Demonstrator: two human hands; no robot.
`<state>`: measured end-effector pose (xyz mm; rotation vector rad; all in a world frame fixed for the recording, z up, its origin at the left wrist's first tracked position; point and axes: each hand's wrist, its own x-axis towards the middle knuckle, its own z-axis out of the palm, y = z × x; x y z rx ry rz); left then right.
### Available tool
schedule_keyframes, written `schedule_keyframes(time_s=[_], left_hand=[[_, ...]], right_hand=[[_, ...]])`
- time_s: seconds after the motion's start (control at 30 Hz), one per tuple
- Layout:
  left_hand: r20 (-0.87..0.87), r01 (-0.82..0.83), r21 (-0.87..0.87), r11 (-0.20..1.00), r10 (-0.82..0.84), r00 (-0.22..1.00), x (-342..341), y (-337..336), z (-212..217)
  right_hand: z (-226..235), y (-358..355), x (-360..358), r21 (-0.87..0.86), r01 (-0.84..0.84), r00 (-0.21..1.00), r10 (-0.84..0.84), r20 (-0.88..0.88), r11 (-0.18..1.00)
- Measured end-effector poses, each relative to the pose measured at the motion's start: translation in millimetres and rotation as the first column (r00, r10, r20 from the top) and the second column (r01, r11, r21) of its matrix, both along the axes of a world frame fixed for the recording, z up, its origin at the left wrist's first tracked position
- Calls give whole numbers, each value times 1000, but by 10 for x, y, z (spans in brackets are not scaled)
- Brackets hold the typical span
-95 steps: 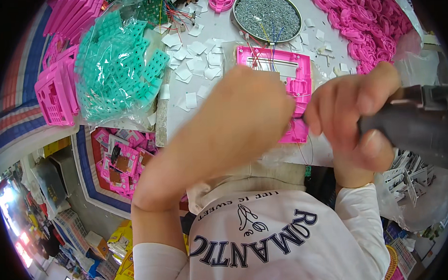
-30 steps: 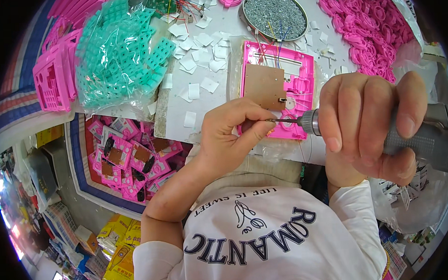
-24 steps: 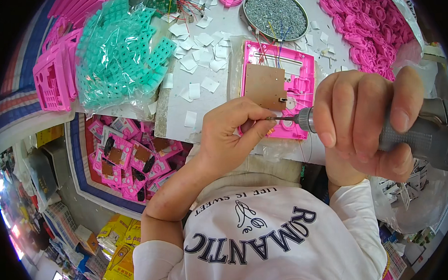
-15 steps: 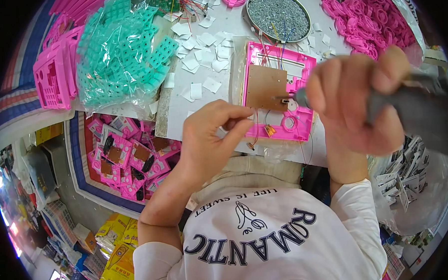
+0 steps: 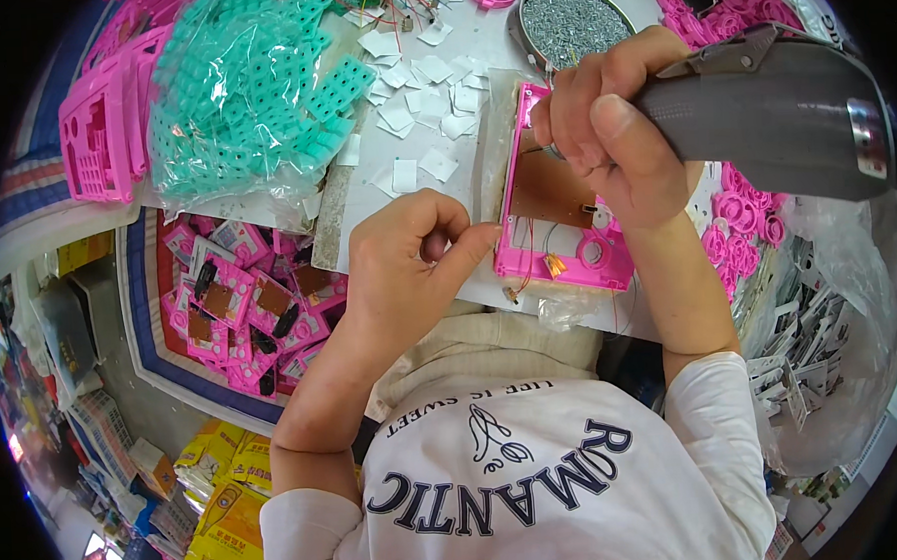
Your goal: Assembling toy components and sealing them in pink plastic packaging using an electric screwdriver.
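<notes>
My right hand (image 5: 617,122) is wrapped around a dark grey electric screwdriver (image 5: 761,111). The driver's tip reaches the upper left part of a brown circuit board (image 5: 555,197); whether it sits on a screw is hidden by my fingers. That board lies inside a pink plastic housing (image 5: 568,273), with thin wires and a small yellow-wrapped part (image 5: 554,266) at its near side. Beside the housing's left edge is my left hand (image 5: 393,267), fingers curled and thumb stretched to the rim. What its fingers hold, if anything, is hidden.
A round tray of small screws (image 5: 569,24) stands beyond the housing. White paper squares (image 5: 404,174) lie left of it, near a bag of teal rubber keypads (image 5: 240,99). Pink units with boards (image 5: 239,299) fill a bin at left. Loose pink parts (image 5: 736,222) lie at right.
My right hand and the screwdriver have moved left and away from me, from the board's right edge to its upper left. My left hand has shifted slightly, its index finger more curled.
</notes>
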<state>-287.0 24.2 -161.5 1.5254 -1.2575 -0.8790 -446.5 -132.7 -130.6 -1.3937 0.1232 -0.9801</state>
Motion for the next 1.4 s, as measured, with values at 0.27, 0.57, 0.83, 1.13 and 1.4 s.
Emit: schedule_keyframes(time_s=[0.27, 0.57, 0.83, 1.13, 1.4], left_hand=[[247, 77, -208, 975, -24, 969, -84, -168, -11], [227, 124, -323, 938, -50, 972, -319, -270, -24], [319, 200, -327, 924, -91, 943, -387, -294, -30], [654, 332, -233, 914, -105, 749, -195, -301, 32], [650, 315, -163, 935, -138, 747, -180, -265, -69]], right_hand=[[-61, -19, 27, -115, 9, 998, -16, -60, 993], [469, 232, -317, -58, -57, 998, 58, 20, 997], [236, 459, -476, 64, -34, 989, 25, 143, 997], [204, 476, -420, 14, 93, 995, -92, -44, 996], [71, 472, -318, -26, 156, 980, -158, -117, 987]])
